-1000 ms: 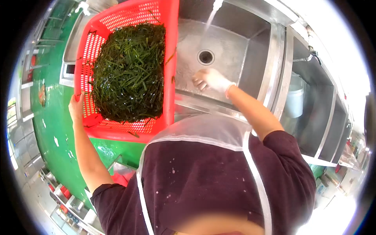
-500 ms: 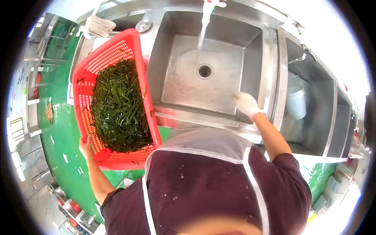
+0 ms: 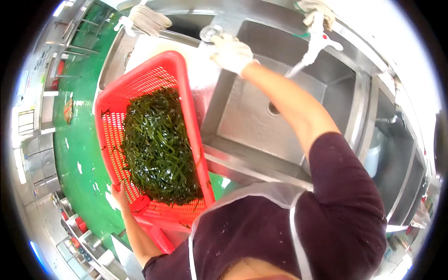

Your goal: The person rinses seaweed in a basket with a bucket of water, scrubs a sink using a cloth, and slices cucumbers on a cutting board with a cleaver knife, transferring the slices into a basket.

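A red plastic basket [image 3: 185, 100] heaped with wet dark-green seaweed strips [image 3: 158, 144] stands left of the sink, somewhat tilted. At its lower left rim, my bare left hand [image 3: 120, 197] is closed on the edge, with some fingers hidden. My right hand [image 3: 232, 53], in a white glove, reaches over the sink's far left corner. Its fingers are apart and right at the edge of a round metal sink strainer [image 3: 211, 32] on the steel ledge. My right forearm crosses above the steel sink [image 3: 247, 112] and partly covers its drain [image 3: 272, 109].
A white tap [image 3: 317, 44] with a red dot runs water into the sink, and a cloth glove [image 3: 316, 10] hangs over it. Folded cloth gloves [image 3: 150, 21] lie at the back left. On the right, a second basin [image 3: 392, 154] holds a pale bucket [image 3: 372, 156]. Green floor [image 3: 84, 154] shows at left.
My right hand has moved from the sink's near right side to the strainer at the far left. The view has shifted left and turned; my left hand stays on the basket rim.
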`<act>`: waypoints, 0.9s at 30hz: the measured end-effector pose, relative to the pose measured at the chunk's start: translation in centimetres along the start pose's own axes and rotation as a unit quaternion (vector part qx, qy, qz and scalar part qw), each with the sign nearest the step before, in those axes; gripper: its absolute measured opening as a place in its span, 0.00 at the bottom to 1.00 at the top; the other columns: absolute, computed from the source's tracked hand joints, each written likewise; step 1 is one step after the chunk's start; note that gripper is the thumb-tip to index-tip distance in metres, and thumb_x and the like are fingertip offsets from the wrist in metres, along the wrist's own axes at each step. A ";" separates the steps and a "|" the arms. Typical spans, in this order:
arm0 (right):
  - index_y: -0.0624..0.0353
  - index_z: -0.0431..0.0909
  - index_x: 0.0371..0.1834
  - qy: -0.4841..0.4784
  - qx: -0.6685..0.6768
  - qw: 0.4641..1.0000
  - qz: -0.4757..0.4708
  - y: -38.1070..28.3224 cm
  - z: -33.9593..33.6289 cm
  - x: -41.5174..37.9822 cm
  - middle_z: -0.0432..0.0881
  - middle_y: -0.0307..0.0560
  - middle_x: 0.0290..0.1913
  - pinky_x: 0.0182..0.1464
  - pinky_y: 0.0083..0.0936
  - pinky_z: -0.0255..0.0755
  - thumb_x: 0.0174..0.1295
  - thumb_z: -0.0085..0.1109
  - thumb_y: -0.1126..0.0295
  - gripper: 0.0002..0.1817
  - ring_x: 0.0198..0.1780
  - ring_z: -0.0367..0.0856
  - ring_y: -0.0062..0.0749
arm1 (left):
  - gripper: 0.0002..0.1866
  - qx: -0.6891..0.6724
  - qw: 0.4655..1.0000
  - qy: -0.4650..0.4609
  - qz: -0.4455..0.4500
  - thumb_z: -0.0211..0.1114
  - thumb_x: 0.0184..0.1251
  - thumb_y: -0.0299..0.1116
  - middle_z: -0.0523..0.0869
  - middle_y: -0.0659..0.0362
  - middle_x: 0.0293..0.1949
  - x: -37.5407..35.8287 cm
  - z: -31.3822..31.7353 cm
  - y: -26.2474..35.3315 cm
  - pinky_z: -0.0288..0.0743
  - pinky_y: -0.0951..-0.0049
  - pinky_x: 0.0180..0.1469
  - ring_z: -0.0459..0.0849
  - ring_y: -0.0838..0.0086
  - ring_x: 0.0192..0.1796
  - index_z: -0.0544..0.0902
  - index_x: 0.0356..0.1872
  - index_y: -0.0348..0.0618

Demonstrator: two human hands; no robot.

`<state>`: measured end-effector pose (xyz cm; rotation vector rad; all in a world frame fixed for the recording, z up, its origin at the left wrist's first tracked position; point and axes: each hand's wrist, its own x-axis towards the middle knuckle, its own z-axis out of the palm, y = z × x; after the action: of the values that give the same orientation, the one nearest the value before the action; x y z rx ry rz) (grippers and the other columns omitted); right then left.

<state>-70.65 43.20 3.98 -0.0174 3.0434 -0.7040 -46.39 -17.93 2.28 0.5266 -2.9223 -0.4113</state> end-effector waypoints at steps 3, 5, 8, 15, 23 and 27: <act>0.42 0.71 0.65 0.123 -0.064 0.990 0.017 -2.4 2.3 7.4 0.64 0.58 0.70 0.67 0.50 0.63 0.57 0.62 0.48 0.32 0.70 0.65 0.53 | 0.19 -0.006 1.000 -0.007 0.000 0.72 0.62 0.42 0.85 0.44 0.36 2.0 -1.7 1.1 0.74 0.57 0.45 0.83 0.52 0.39 0.81 0.42 0.34; 0.42 0.76 0.61 0.149 -0.108 0.983 0.004 -2.3 4.5 9.1 0.66 0.58 0.67 0.65 0.51 0.64 0.57 0.61 0.49 0.27 0.66 0.69 0.52 | 0.17 0.025 0.999 0.008 0.038 0.72 0.61 0.38 0.87 0.45 0.34 2.8 -2.4 1.1 0.76 0.59 0.43 0.84 0.57 0.36 0.81 0.41 0.34; 0.39 0.81 0.55 0.043 -0.136 0.989 -0.039 -2.0 5.3 8.0 0.75 0.51 0.61 0.62 0.46 0.66 0.61 0.56 0.48 0.21 0.62 0.74 0.43 | 0.14 0.015 0.999 -0.026 0.012 0.69 0.65 0.34 0.88 0.50 0.34 3.3 -3.3 4.2 0.77 0.64 0.43 0.85 0.68 0.34 0.82 0.44 0.34; 0.37 0.80 0.61 -0.033 0.248 0.959 0.131 3.9 6.9 -15.8 0.76 0.43 0.66 0.64 0.33 0.70 0.64 0.56 0.52 0.22 0.64 0.75 0.44 | 0.19 0.045 0.995 -0.032 0.080 0.69 0.67 0.41 0.89 0.49 0.38 5.7 -3.1 2.0 0.79 0.63 0.44 0.87 0.62 0.39 0.81 0.47 0.35; 0.50 0.82 0.39 0.202 0.772 0.343 0.496 15.6 18.1 -11.9 0.84 0.41 0.41 0.48 0.41 0.72 0.67 0.51 0.53 0.15 0.45 0.79 0.39 | 0.19 0.049 0.993 -0.048 0.091 0.69 0.66 0.40 0.89 0.47 0.39 6.7 -3.4 2.0 0.79 0.62 0.46 0.88 0.60 0.40 0.80 0.50 0.35; 0.54 0.76 0.51 0.233 0.842 0.336 0.352 19.2 20.8 -7.6 0.79 0.46 0.53 0.58 0.46 0.68 0.66 0.54 0.51 0.20 0.52 0.75 0.45 | 0.21 0.072 0.991 -0.028 0.108 0.69 0.66 0.40 0.88 0.46 0.40 6.2 -3.7 3.2 0.78 0.61 0.46 0.87 0.59 0.41 0.80 0.50 0.33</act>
<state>-62.79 51.45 -23.04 1.3862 0.4886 -3.0916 -52.48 -18.20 7.31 0.2142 -3.0358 -0.1906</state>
